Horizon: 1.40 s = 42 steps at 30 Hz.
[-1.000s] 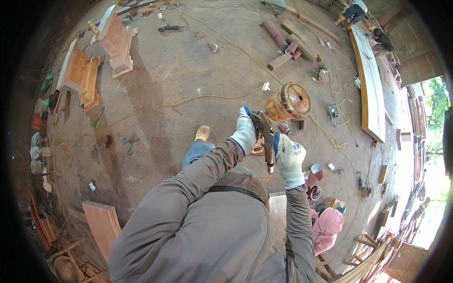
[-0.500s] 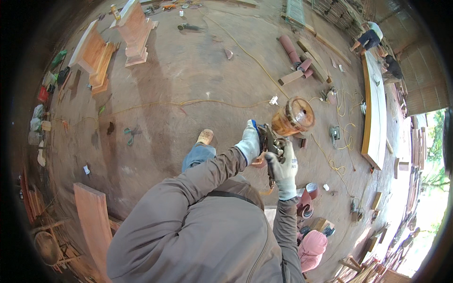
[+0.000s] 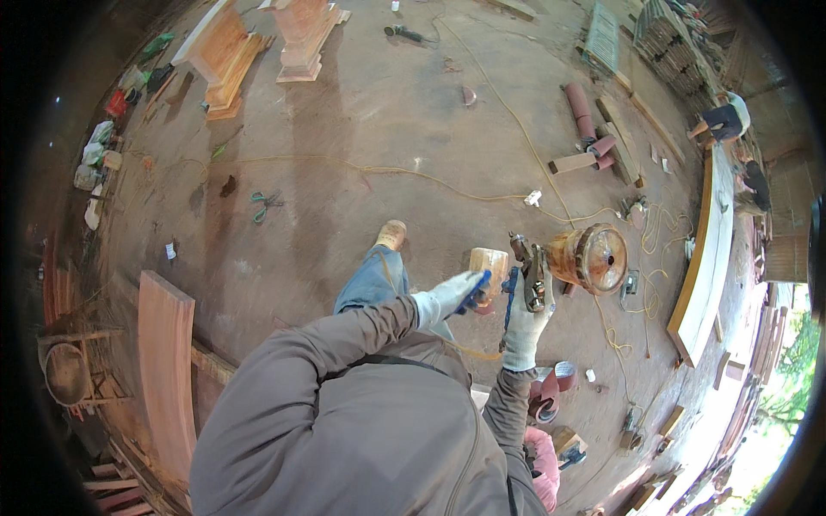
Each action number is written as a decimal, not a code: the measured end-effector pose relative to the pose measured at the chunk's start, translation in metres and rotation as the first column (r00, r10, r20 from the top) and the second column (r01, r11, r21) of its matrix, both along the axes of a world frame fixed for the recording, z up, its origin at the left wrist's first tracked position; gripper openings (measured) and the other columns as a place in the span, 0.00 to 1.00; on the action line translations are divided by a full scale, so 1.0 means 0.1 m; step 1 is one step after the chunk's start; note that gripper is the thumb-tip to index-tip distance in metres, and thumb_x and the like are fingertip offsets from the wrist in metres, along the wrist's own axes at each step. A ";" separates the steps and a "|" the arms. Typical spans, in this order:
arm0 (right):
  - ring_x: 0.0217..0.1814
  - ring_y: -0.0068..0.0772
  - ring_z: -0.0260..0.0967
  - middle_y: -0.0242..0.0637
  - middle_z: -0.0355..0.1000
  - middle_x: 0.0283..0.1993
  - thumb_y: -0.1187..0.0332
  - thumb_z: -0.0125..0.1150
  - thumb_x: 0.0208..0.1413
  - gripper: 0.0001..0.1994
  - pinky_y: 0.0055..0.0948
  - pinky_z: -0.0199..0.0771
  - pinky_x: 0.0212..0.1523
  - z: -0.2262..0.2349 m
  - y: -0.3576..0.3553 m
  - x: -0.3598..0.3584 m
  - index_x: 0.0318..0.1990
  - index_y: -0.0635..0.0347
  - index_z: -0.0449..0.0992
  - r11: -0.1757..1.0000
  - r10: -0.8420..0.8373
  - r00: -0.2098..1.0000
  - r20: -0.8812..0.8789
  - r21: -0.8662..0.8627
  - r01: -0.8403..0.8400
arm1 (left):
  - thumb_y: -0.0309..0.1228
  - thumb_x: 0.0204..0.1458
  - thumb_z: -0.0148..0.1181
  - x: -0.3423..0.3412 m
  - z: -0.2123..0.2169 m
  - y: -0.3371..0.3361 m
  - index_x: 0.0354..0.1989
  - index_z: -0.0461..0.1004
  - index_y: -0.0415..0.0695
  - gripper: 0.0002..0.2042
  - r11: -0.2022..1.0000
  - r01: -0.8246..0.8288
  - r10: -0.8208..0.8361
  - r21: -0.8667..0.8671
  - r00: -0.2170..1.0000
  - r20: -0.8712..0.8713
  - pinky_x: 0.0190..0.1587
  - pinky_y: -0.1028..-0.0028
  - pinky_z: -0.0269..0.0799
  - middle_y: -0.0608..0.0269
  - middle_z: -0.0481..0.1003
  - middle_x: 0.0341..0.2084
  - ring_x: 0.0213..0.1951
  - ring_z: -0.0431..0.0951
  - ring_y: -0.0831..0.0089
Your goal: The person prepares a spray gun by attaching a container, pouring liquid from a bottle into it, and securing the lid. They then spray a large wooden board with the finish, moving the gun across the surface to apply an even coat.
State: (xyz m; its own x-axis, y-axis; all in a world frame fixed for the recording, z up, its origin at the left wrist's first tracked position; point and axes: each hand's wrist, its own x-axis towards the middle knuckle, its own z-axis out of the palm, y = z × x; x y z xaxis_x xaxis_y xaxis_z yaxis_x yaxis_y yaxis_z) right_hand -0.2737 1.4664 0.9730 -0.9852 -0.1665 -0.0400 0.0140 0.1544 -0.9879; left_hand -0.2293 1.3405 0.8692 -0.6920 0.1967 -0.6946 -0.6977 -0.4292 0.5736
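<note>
Floor (image 3: 344, 120) of brown colour fills most of the view. Largest thing upon it is a long pale board (image 3: 712, 258) at the far right; at the upper left stand two wooden pedestals (image 3: 219, 47), and at the lower left is a reddish plank (image 3: 166, 370). Another person in pink (image 3: 542, 469) is partly seen below the right forearm. An amber-stained bucket (image 3: 594, 258) stands just beside the right hand (image 3: 527, 327) and limits the room on that side. Reddish rolls (image 3: 578, 107) lie farther away, and a yellow cord (image 3: 370, 168) crosses the floor beyond the hands.

A metal spray gun (image 3: 535, 284) rests in the right hand, whose gloved fingers are partly hidden but bent around it. Left hand (image 3: 447, 297) is gloved, its fingers curled before a pale brown angular piece (image 3: 489, 260); whether they hold it, I cannot tell.
</note>
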 end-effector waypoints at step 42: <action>0.40 0.27 0.72 0.39 0.76 0.45 0.65 0.62 0.63 0.18 0.29 0.73 0.43 0.69 -8.30 -2.13 0.56 0.65 0.74 0.418 0.908 0.404 -0.107 0.288 -0.862 | 0.41 0.49 0.61 3.70 -1.03 -5.12 0.37 0.85 0.50 0.13 0.575 0.394 0.499 -0.717 0.526 0.689 0.41 0.59 0.79 0.58 0.84 0.38 0.43 0.84 0.57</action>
